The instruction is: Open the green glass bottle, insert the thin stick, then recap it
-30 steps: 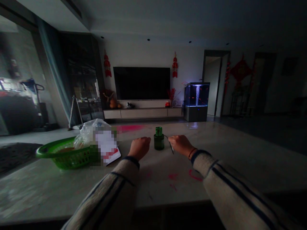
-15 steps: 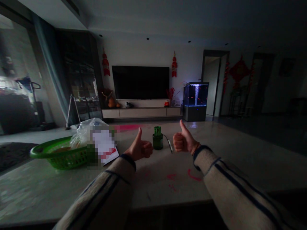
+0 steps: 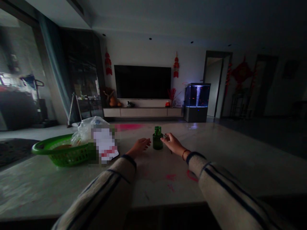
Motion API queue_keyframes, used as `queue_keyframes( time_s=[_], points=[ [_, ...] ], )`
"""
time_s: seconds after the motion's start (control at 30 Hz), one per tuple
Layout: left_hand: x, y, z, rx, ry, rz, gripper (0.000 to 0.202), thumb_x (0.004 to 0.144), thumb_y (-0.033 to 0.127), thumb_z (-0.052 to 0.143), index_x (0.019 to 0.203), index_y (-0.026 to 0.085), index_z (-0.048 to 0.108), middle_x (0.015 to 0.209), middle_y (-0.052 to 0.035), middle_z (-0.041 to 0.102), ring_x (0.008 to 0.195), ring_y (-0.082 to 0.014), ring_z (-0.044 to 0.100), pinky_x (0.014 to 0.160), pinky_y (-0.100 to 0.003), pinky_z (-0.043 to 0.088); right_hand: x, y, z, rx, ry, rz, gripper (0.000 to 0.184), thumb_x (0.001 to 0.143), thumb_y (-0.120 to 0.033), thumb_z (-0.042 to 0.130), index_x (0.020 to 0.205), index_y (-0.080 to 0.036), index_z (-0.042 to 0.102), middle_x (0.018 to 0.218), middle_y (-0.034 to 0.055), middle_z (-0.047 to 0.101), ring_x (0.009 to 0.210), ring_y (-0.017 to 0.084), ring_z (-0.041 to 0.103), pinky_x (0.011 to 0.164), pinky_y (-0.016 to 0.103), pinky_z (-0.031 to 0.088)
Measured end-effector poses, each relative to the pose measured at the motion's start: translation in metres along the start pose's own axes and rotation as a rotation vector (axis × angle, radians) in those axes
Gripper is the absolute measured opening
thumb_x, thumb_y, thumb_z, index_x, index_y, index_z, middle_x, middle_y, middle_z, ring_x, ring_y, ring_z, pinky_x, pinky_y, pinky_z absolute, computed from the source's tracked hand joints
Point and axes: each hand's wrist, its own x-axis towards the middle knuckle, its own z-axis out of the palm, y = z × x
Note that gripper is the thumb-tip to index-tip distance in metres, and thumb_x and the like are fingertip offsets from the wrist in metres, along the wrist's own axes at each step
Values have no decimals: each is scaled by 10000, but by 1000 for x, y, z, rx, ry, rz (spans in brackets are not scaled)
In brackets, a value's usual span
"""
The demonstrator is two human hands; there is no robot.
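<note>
at the lower middle of the frame, the left hand (image 3: pixel 139 147) is loose and holds nothing, just beside the green bottle (image 3: pixel 157 142). the right hand (image 3: pixel 174 143) is also not clenched; its tips overlap the bottle's right edge, but i cannot tell if they touch. the bottle stands upright on the table (image 3: pixel 216 150), near the centre. i think a careless push could knock it over, because both hands are so close. farther, at upper middle, is a dark television (image 3: pixel 142 82).

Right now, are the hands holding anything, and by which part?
No clear hold shows: the left hand is apart from the green bottle; the right hand is at its right side, but contact is unclear.
</note>
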Motion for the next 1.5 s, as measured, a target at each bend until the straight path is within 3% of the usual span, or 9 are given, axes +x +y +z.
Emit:
queue_keyframes(
  time_s=[0.17, 0.33, 0.5, 0.6, 0.7, 0.87, 1.2, 1.5],
  points=[
    [3, -7, -4, 94, -6, -17, 371, 601, 525, 536, 609, 154, 553, 666, -45, 594, 602, -125, 494, 555, -243, 369, 6, -3, 13, -36, 54, -26, 855, 561, -530, 653, 1250, -158, 312, 1186, 146, 462, 1121, 230, 454, 942, 350, 342],
    [5, -8, -11, 94, 42, -8, 379, 603, 523, 528, 606, 145, 563, 657, -51, 603, 603, -134, 515, 550, -246, 370, 17, -20, 31, 78, 67, 13, 979, 540, -503, 674, 1308, -145, 182, 1249, 176, 406, 1162, 253, 424, 957, 362, 337],
    [5, -7, -14, 53, 99, 16, 390, 603, 530, 530, 611, 141, 564, 647, -52, 607, 593, -128, 526, 548, -244, 376, 24, -35, 52, 105, 239, 33, 892, 543, -408, 690, 1265, -145, 235, 1288, 179, 368, 1215, 260, 366, 984, 347, 313],
    [5, -6, -14, 36, 120, 13, 381, 602, 522, 535, 601, 141, 553, 629, -46, 598, 575, -121, 519, 539, -239, 376, 24, -33, 56, 103, 274, 85, 834, 527, -392, 696, 1214, -152, 289, 1216, 165, 444, 1150, 252, 438, 937, 340, 360],
    [5, -5, -13, 27, 113, 0, 355, 602, 500, 543, 591, 144, 543, 610, -31, 585, 545, -108, 501, 531, -235, 374, 23, -27, 55, 96, 234, 159, 721, 518, -403, 691, 1118, -180, 358, 1063, 102, 551, 995, 218, 544, 851, 330, 415],
    [1, -1, -13, 9, 93, -24, 329, 606, 471, 555, 600, 143, 538, 591, -10, 562, 508, -88, 475, 523, -230, 379, 23, -23, 52, 72, 197, 181, 597, 509, -407, 691, 986, -186, 408, 928, 70, 594, 863, 194, 584, 777, 315, 435],
    [-2, -2, -11, 37, 38, -28, 400, 576, 540, 574, 628, 143, 567, 595, -18, 574, 536, -110, 510, 527, -243, 389, 19, -19, 38, 128, 107, 109, 535, 499, -385, 705, 922, -184, 445, 873, 35, 604, 826, 164, 584, 765, 299, 440],
    [-3, 1, -12, 16, -4, -18, 426, 534, 560, 586, 635, 147, 561, 596, -8, 560, 528, -102, 497, 541, -251, 393, 1, -40, 21, 352, -82, 36, 455, 491, -304, 727, 871, -182, 507, 808, -13, 603, 755, 127, 569, 724, 281, 450]
  ],
)
